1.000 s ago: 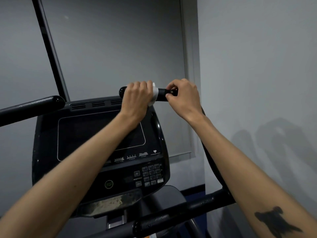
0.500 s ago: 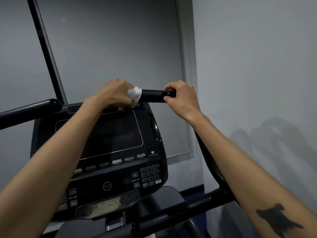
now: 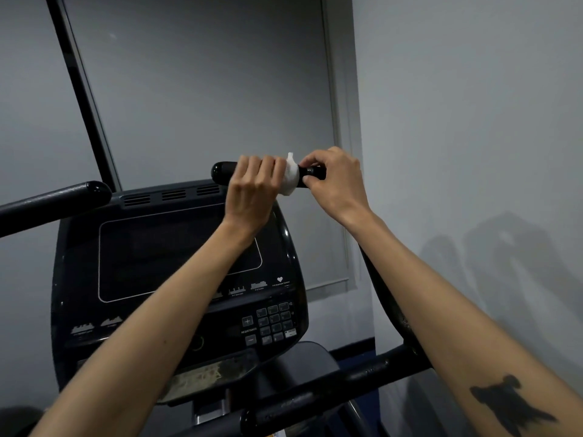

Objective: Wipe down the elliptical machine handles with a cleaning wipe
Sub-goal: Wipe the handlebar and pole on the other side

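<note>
The elliptical's black console filled the lower middle of the view, its dark screen outlined in white and a keypad at its lower right. Pale grey walls stood behind it. A second black handle reached in from the left edge, untouched, and a lower black bar ran across below the console.

Above the console's top right corner lay the right handle, horizontal, its rounded end pointing left and bare. The left hand was wrapped over this handle from above, fingers curled together around the bar and clamped on it through the white cleaning wipe. The wipe bulged out from under the hand on its right side, bunched around the bar, with a small peak sticking up just beside the index finger; how far it reached under the palm could not be told.

Just right of the wipe, the right hand pinched the handle's near end, thumb and fingertips curled on the bar, close to the wipe and possibly touching it.
</note>
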